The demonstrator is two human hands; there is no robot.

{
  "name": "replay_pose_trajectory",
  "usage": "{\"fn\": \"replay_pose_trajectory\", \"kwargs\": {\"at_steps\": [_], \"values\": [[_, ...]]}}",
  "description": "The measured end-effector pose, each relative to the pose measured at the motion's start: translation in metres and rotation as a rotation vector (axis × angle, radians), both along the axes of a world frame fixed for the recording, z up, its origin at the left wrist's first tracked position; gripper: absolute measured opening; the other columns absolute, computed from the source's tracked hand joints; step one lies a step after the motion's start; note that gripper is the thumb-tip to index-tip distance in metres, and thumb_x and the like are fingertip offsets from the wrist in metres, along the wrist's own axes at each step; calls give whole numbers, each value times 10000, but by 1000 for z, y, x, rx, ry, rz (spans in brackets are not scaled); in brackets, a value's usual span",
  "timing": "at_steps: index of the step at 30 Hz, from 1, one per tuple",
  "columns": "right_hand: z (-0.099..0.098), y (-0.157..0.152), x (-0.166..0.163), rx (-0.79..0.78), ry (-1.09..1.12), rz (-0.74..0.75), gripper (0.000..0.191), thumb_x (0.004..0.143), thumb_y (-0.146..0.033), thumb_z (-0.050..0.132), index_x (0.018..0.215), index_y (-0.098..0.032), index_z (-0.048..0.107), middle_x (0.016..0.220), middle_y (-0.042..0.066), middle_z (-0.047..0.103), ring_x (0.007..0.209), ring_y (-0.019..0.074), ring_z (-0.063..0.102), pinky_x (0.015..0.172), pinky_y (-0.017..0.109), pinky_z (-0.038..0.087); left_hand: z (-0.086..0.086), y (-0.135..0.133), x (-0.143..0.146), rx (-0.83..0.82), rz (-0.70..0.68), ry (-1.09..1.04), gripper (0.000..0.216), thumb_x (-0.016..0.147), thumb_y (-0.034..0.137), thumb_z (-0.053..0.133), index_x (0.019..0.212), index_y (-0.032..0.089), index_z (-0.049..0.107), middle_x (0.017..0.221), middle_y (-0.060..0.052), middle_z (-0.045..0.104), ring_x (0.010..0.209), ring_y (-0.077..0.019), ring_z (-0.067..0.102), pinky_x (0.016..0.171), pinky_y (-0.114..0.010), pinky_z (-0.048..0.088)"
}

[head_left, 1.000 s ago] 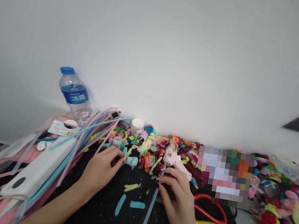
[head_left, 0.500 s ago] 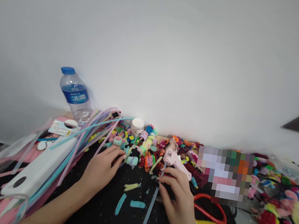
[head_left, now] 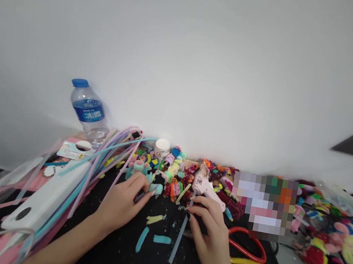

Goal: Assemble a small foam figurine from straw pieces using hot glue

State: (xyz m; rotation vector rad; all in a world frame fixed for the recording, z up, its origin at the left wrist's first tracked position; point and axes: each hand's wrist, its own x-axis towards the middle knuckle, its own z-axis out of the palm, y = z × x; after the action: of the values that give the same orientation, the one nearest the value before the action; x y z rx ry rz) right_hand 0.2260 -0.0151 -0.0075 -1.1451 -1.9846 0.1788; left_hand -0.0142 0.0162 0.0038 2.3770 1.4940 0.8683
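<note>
My left hand [head_left: 121, 202] rests on the black mat, fingers pinched at a small teal and lilac fuzzy piece [head_left: 156, 188]. My right hand [head_left: 209, 229] is curled round the handle of a pink glue gun [head_left: 204, 186], whose glue stick [head_left: 179, 235] pokes out towards me. Short teal [head_left: 162, 239] and yellow [head_left: 154, 219] pipe-cleaner offcuts lie between the hands.
A pile of small colourful fuzzy figures [head_left: 173, 168] lines the wall. Long pastel pipe cleaners [head_left: 104, 155] fan out at left over a white box [head_left: 48, 198], beside a water bottle [head_left: 88, 112]. Red and yellow scissors [head_left: 249, 258] lie at right, with more craft pieces [head_left: 332, 232] beyond.
My left hand's fingers have slid a little right and closed on the teal piece. The right hand has hardly moved.
</note>
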Motion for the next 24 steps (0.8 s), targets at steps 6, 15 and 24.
{"fn": "replay_pose_trajectory", "kwargs": {"at_steps": [6,15,24], "values": [[0,0,0,10,-12,-4,131,857,-127,501,934,-204,573,1067,98,567,1057,240,505,877,430,424,7,-7,4,-236,-335,182,97,847,265,543,930,225,513,997,-13,531,808,-164,562,691,-254,403],[0,0,-1,19,-2,6,149,853,-109,500,943,-206,568,1043,92,565,1037,231,508,863,417,428,4,-6,13,-426,-266,-205,98,831,232,550,753,184,513,745,19,501,676,-131,477,619,-233,372],[9,-10,-11,-10,-38,111,169,821,-139,557,973,-212,565,1082,86,553,1064,241,480,871,408,434,-5,-11,31,-856,-221,-958,197,737,236,673,775,156,497,633,27,588,597,-109,549,567,-221,423]]}}
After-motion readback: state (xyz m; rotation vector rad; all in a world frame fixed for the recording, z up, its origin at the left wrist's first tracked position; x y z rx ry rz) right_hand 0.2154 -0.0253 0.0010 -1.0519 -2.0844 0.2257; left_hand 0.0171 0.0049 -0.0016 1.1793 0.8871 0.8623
